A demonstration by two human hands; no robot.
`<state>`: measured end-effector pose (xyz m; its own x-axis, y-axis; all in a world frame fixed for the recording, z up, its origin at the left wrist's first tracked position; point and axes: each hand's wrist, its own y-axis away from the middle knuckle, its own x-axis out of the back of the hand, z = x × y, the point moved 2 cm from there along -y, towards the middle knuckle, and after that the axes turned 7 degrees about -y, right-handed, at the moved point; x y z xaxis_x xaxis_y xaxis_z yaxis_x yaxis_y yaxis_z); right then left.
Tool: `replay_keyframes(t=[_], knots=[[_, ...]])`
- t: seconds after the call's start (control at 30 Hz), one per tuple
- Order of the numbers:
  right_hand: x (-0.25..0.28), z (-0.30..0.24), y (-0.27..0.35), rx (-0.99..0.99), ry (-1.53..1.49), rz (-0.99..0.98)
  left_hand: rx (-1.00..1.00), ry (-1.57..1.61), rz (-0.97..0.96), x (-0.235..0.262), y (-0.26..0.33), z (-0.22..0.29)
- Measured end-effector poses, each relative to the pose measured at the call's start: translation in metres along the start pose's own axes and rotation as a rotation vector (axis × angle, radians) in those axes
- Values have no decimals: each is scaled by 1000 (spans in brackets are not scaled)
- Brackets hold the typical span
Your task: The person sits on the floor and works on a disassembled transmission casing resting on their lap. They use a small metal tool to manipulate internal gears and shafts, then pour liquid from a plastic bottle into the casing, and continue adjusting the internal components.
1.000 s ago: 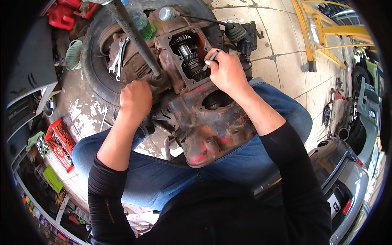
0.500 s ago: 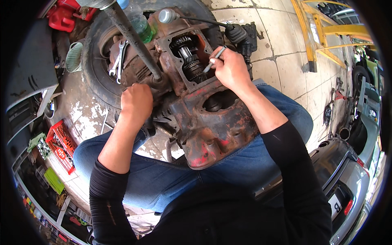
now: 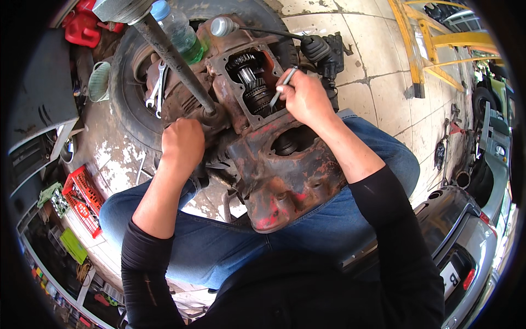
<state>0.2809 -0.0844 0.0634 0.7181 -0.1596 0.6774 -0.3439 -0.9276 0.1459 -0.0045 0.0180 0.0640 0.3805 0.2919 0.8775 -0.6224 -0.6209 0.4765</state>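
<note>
A rusty gearbox housing [image 3: 249,178] lies between my legs, its rectangular opening showing dark toothed gears [image 3: 253,90] on a shaft. My right hand [image 3: 308,100] is closed round a thin grey rod [image 3: 275,98], pinched like a pen. The rod slants down into the opening, its lower end close to the gears by the near right edge. My left hand [image 3: 183,143] is curled on the left side of the housing, beside the foot of a long upright metal shaft [image 3: 178,71]. Its fingertips are hidden, so what they grip cannot be seen.
A large tyre [image 3: 123,104] lies behind the housing, with wrenches [image 3: 159,90] and a plastic bottle of green liquid [image 3: 189,46] over it. A lever with a pale knob [image 3: 222,26] crosses the far side. A red crate [image 3: 82,200] stands left, a yellow frame [image 3: 419,60] right.
The rod is tilted more steeply, its lower end a little nearer me and further left. My left hand stays in place. The view has shifted slightly, showing more of the bottle and shaft top.
</note>
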Motion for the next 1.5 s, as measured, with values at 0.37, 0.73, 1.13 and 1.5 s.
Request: replay_keyframes(t=[0.37, 0.73, 1.13, 1.5], knots=[[4, -5, 2, -9, 30, -13, -32, -100, 30, 3, 3, 2], [2, -7, 2, -27, -23, -30, -36, -83, 37, -1, 2, 0], [1, -11, 2, -66, -34, 8, -47, -117, 28, 0, 1, 2], [0, -7, 1, -148, -101, -22, -28, -62, 62, -10, 0, -1]])
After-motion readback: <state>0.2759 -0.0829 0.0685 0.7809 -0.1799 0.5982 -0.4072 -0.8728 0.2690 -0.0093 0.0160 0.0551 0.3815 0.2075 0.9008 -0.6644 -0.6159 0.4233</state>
